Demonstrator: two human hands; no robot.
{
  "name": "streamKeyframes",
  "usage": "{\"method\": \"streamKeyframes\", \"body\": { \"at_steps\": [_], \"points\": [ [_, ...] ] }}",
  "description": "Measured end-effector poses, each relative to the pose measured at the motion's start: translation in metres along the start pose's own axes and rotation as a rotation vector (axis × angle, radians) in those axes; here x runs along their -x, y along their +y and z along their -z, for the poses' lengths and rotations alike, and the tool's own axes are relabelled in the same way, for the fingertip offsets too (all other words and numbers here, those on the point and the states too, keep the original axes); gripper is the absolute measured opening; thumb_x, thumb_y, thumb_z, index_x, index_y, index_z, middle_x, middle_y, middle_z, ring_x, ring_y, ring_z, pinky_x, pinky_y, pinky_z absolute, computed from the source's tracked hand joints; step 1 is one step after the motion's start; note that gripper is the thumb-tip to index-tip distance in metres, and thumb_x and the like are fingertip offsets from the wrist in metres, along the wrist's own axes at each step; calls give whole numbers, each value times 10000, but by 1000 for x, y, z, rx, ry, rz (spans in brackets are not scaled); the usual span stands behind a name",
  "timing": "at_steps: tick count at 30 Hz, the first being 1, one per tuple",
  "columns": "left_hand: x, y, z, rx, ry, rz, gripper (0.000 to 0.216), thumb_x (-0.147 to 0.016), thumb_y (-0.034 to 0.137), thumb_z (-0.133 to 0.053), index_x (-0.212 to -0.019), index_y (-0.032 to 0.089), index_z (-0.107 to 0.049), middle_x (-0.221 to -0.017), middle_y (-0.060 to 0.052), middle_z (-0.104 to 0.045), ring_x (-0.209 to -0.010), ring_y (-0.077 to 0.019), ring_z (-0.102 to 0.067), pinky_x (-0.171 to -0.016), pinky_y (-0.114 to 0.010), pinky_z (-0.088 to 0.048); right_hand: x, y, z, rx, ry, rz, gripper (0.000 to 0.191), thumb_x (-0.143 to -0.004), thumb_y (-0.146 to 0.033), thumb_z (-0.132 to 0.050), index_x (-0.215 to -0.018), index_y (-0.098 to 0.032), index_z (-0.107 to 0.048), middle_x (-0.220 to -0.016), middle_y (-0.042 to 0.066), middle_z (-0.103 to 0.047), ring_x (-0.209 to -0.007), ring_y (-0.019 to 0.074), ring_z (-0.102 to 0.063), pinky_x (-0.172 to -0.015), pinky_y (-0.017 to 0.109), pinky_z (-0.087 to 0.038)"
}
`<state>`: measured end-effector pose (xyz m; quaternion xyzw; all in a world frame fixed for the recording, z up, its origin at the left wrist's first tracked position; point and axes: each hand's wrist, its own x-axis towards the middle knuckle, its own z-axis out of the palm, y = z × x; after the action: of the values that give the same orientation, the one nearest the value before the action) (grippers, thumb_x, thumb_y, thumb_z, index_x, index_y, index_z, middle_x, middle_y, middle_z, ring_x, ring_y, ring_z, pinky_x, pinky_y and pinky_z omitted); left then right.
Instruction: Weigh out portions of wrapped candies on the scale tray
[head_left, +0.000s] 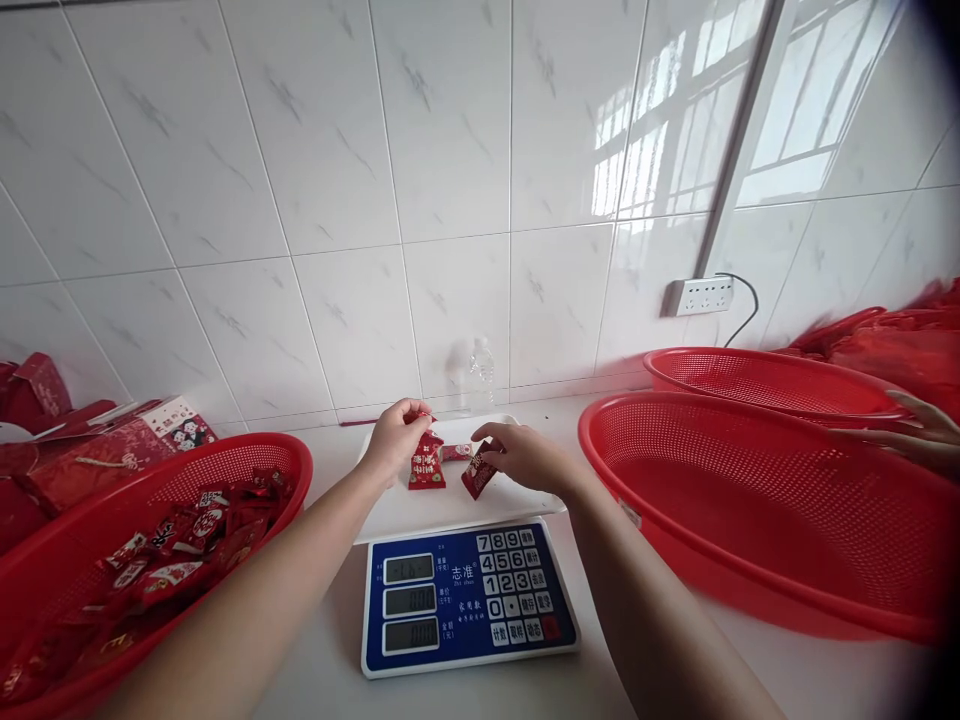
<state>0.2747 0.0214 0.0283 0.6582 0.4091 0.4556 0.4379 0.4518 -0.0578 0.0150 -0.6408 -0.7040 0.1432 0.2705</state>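
Observation:
My left hand [396,438] is closed in a pinch at the top of a red snack packet [427,470], which shows below the fingers over the white scale tray [382,515]. My right hand [521,455] grips a darker red packet [475,478], tilted over the same tray. Between the two hands a small red packet [456,453] lies on the tray. In front of the tray is the scale's blue panel [471,598], with number keys and three small displays.
At left a red basket [296,455] holds many red packets, with red gift boxes [105,455] behind it. Two red baskets [600,425] stand at right, where another person's hand [919,435] reaches in. A clear bottle [481,370] and a power strip [701,296] are by the wall.

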Motion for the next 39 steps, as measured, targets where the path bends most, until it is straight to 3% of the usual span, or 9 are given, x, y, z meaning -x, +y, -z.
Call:
{"method": "streamKeyframes", "body": {
  "at_steps": [7, 11, 15, 17, 22, 27, 31, 36, 39],
  "points": [
    [0, 7, 14, 194, 160, -193, 230, -694, 304, -653, -866, 177, -569, -824, -5, -568, -742, -121, -573, -733, -303, -523, -3, -6, -9, 49, 96, 19, 362, -860, -234, -482, -1206, -169, -568, -1209, 120, -590, -1098, 252, -524, -913, 397, -406],
    [7, 5, 23, 176, 138, -193, 296, -713, 394, -658, -907, 193, -560, -794, 11, -558, -690, -120, -588, -653, -292, -533, 0, -19, -18, 44, 5, 259, 283, -867, -210, -492, -1095, -269, -649, -1194, 33, -613, -1147, 212, -502, -956, 372, -397],
    [15, 0, 28, 139, 110, -148, 336, -715, 455, -650, -908, 196, -556, -792, 13, -556, -664, -122, -602, -601, -272, -522, 2, -38, -40, 86, -83, 414, 315, -910, -265, -461, -1191, -314, -595, -1416, -4, -425, -1361, 275, -222, -1055, 532, -238],
    [18, -1, 30, 154, 97, -121, 348, -704, 462, -658, -906, 199, -554, -797, 15, -556, -671, -120, -601, -613, -276, -525, 2, -44, -49, 95, -128, 414, 334, -929, -290, -422, -1231, -298, -566, -1410, 14, -434, -1375, 299, -171, -1052, 596, -172],
    [22, -2, 33, 158, 63, -56, 369, -678, 487, -677, -884, 203, -564, -779, 26, -553, -624, -98, -555, -578, -260, -510, 3, -42, -41, 45, -113, 345, 255, -903, -204, -427, -987, -214, -668, -1045, 86, -669, -1036, 263, -560, -885, 443, -396],
    [28, -1, 28, 221, 30, 0, 389, -668, 526, -670, -848, 207, -540, -746, 26, -551, -671, -120, -564, -615, -289, -522, 6, -40, -20, -280, 23, 214, 301, -922, -387, -421, -981, -198, -649, -735, 27, -651, -658, 151, -570, -631, 296, -436],
    [33, 4, 17, 271, 44, -27, 405, -656, 544, -666, -852, 217, -526, -747, 31, -555, -670, -133, -568, -620, -306, -524, 6, -47, -21, -511, 72, 106, 431, -876, -466, -490, -1177, -164, -553, -779, 38, -636, -617, 127, -559, -542, 263, -431],
    [38, 9, 8, 352, 79, -85, 408, -642, 521, -695, -847, 209, -529, -752, 30, -545, -657, -123, -547, -607, -289, -523, 5, -49, -25, -515, 119, 150, 300, -800, -349, -620, -1061, -200, -616, -1020, 70, -619, -752, 134, -592, -646, 277, -480],
    [41, 11, 6, 368, 56, -43, 392, -651, 495, -697, -852, 200, -535, -798, 14, -543, -702, -129, -546, -613, -295, -539, 4, -47, -24, -364, 226, 149, 143, -816, -268, -583, -924, -217, -662, -961, 42, -620, -777, 130, -583, -706, 277, -465]
  ]
}}
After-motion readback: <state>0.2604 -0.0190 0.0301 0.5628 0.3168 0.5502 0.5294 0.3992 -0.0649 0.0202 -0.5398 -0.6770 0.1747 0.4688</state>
